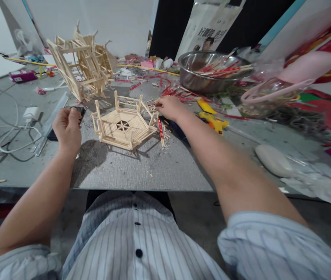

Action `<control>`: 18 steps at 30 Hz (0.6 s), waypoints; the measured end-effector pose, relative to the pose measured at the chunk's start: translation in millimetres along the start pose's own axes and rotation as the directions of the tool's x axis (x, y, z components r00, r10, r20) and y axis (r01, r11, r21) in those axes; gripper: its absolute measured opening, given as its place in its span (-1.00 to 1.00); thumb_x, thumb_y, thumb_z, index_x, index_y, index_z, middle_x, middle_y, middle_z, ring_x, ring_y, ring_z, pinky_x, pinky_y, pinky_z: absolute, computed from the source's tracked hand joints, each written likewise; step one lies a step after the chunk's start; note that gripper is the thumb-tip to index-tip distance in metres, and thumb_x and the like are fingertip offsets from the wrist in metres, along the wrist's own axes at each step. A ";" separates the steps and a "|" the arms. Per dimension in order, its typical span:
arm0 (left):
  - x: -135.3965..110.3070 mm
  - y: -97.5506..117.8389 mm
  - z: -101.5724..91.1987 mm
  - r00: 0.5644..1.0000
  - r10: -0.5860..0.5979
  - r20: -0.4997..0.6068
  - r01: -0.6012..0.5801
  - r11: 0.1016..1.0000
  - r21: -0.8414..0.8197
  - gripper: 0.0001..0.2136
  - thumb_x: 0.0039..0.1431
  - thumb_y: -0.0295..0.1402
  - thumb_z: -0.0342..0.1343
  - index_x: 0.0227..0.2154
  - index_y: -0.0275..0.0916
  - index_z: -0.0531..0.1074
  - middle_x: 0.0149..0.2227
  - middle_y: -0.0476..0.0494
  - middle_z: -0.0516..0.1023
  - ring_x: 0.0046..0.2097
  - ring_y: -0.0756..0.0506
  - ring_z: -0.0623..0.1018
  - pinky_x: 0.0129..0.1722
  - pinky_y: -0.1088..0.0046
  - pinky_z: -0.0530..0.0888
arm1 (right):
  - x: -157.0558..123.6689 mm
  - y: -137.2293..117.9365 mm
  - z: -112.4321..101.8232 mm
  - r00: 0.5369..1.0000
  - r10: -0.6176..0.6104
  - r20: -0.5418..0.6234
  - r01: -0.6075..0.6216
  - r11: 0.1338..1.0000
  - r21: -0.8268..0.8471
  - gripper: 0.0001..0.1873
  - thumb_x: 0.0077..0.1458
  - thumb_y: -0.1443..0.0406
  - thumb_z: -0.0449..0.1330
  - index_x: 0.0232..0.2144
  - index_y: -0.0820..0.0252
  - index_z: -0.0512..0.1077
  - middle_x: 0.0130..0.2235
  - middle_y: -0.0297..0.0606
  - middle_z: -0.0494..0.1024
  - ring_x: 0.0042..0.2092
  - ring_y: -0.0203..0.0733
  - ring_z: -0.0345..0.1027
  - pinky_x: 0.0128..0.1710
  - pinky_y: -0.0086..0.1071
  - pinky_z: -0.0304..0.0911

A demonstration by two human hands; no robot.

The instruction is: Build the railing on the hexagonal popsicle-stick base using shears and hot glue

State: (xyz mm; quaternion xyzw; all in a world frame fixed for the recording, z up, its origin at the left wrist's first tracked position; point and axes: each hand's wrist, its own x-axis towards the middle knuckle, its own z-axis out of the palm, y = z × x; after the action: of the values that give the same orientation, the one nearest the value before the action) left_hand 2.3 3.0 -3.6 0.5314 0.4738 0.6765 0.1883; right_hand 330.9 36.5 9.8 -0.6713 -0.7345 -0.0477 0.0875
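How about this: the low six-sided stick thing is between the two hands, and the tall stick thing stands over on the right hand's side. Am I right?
Not quite: the tall stick thing stands on the left hand's side. The head view shows this. The low six-sided stick thing is indeed between the two hands.

A pale wall (118, 23) is rising at eleven o'clock. Grey floor (193, 227) is showing below the table (118, 171) at five o'clock.

Room along table front (142, 177); hexagonal stick frame (135, 123) blocks centre.
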 end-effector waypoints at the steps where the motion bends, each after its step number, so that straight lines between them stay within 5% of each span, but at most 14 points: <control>1: -0.3 -0.2 -0.6 1.000 0.009 0.008 -0.009 1.000 0.003 -0.80 0.21 -0.52 0.05 -0.54 -0.29 0.34 -0.58 0.07 0.36 -0.60 0.11 0.25 -0.65 0.55 0.23 | 6.0 -3.3 1.5 0.999 -0.010 0.045 0.012 0.999 -0.030 -0.60 0.17 0.33 0.07 -0.01 0.27 0.55 0.03 0.01 0.56 0.10 0.07 0.40 0.10 -0.15 0.27; 5: -3.8 2.9 -5.4 0.998 0.033 0.057 -0.038 0.995 0.088 -0.83 0.21 -0.44 0.04 -0.50 -0.26 0.33 -0.53 0.06 0.34 -0.51 0.09 0.29 -0.51 0.53 0.28 | 19.9 -10.6 11.0 0.990 -0.004 0.144 0.017 0.996 -0.092 -0.62 0.13 0.36 0.12 -0.03 0.27 0.57 0.01 0.05 0.57 0.06 0.15 0.43 0.04 -0.12 0.31; 9: -7.2 7.6 -11.5 0.989 0.079 0.122 -0.103 0.971 0.214 -0.85 0.23 -0.34 0.03 -0.44 -0.24 0.35 -0.44 0.01 0.36 -0.35 0.03 0.34 -0.28 0.44 0.35 | 22.9 -11.6 20.0 0.995 0.007 0.099 0.003 0.994 -0.106 -0.66 0.11 0.43 0.11 -0.12 0.29 0.60 -0.05 0.08 0.60 0.00 0.15 0.47 -0.01 -0.10 0.32; 14: -11.7 11.0 -15.1 0.939 0.312 0.145 -0.344 0.853 0.392 -0.84 0.24 -0.32 0.02 -0.44 -0.19 0.38 -0.42 -0.04 0.44 -0.24 -0.06 0.40 -0.02 0.25 0.30 | 18.3 0.5 16.7 0.999 -0.020 -0.050 0.020 1.000 -0.008 -0.70 0.16 0.38 0.10 -0.14 0.29 0.58 -0.05 0.03 0.59 0.02 0.12 0.45 0.00 -0.09 0.31; 18: -20.1 25.0 -15.8 0.835 0.516 0.191 -0.548 0.748 0.375 -0.85 0.28 -0.31 0.01 -0.39 -0.17 0.40 -0.31 -0.06 0.58 -0.16 -0.08 0.49 0.06 0.21 0.29 | -9.4 20.4 3.5 0.945 0.011 -0.326 0.057 0.978 0.200 -0.68 0.24 0.27 0.04 -0.08 0.22 0.52 -0.06 -0.06 0.58 0.02 0.06 0.42 0.04 -0.10 0.28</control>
State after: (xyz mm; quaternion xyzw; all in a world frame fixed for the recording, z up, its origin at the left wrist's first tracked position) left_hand 1.6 -31.2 6.7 0.6964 0.4279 0.5651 -0.1118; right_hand 351.8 29.9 3.6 -0.6327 -0.7188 -0.0823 0.2762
